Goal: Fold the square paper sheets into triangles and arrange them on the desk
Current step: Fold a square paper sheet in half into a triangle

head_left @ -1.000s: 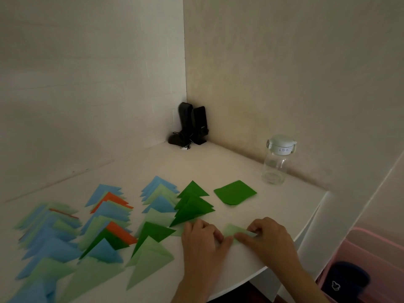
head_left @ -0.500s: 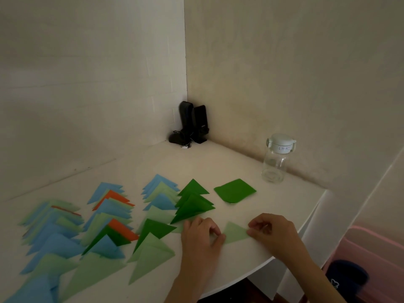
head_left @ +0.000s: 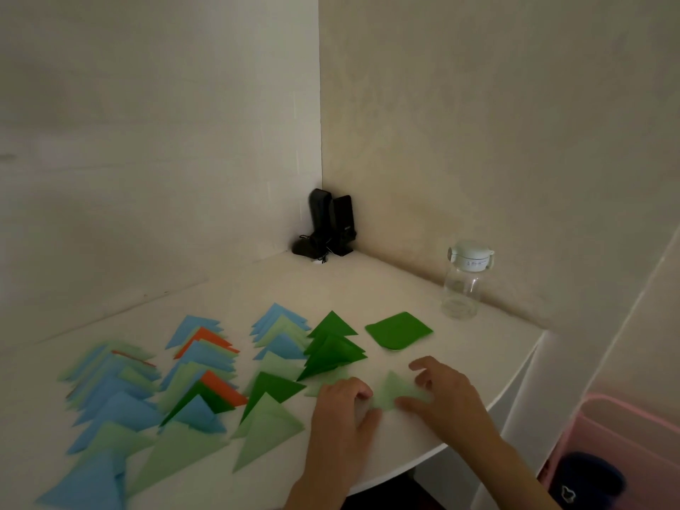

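Since half a second ago: right hand (head_left: pixel 447 393) shifted from pinching the far corner of the light green triangle (head_left: pixel 392 395) to lying over its right side, fingers spread and pressing flat. Left hand (head_left: pixel 340 403) at the triangle's left edge, fingers curled, thumb against the paper's lower corner; whether pinching or only steadying, cannot tell. Triangle flat on the white desk (head_left: pixel 368 288), lower centre of the frame, just below the dark green triangle stack (head_left: pixel 333 347).

Judged well advanced: four overlapping columns of folded triangles (head_left: pixel 147 392) already laid out across lower left and centre, in blue, light green, orange and dark green. Current piece folded, likely being creased before joining a column. Still left: small pile of unfolded dark green squares (head_left: pixel 399 331) right of centre, count not readable. Clear water bottle (head_left: pixel 463 285) and black speakers (head_left: pixel 331 224) further back, untouched.
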{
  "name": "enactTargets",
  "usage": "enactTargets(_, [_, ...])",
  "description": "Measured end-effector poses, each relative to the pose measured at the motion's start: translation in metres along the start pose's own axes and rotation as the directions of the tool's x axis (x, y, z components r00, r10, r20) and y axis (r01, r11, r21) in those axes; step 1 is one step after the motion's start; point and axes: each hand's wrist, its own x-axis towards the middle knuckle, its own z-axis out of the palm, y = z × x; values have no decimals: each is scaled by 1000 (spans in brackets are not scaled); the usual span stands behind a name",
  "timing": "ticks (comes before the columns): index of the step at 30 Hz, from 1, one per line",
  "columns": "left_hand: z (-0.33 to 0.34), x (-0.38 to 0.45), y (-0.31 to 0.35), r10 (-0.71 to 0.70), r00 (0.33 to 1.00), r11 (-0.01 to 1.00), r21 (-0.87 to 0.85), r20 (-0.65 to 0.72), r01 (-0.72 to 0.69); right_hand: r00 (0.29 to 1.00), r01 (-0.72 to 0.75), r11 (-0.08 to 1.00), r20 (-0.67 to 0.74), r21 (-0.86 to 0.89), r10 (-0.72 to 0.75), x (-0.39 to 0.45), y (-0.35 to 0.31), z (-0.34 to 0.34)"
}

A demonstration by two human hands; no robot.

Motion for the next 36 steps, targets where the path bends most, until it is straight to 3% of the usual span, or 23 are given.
enactTargets(9, [-3, 1, 8, -47, 998, 998, -51, 37, 49, 994, -40, 999, 100, -1, 40, 3, -3, 0])
enactTargets(14, [-19, 5, 5, 2, 995, 1000, -27, -104, -5, 994, 26, 998, 106, -54, -20, 1, -3, -6])
enactTargets(18, [-40, 11, -7, 21, 984, 997, 71, -176, -9, 993, 100, 994, 73, -35, -98, 2, -5, -7])
enactTargets(25, [-49, 22, -26, 25, 988, 979, 202, -150, 6, 995, 90, 993, 31, 81, -93, 8, -10, 4])
enactTargets(27, [-48, 25, -26, 36, 992, 968, 252, -122, -4, 995, 97, 988, -44, 119, -93, 9, -12, 7])
enactTargets(30, [-45, 29, -28, 27, 996, 956, 293, -89, 0, 954, 278, 957, -146, 87, -263, 17, -20, 10])
enactTargets(33, [-44, 32, -30, 17, 996, 965, 261, -91, 7, 913, 407, 913, -20, 31, -407, 31, -34, 15])
enactTargets(36, [-46, 36, -32, 2, 995, 976, 219, -105, 21, 885, 455, 889, 133, -49, -446, 43, -45, 21])
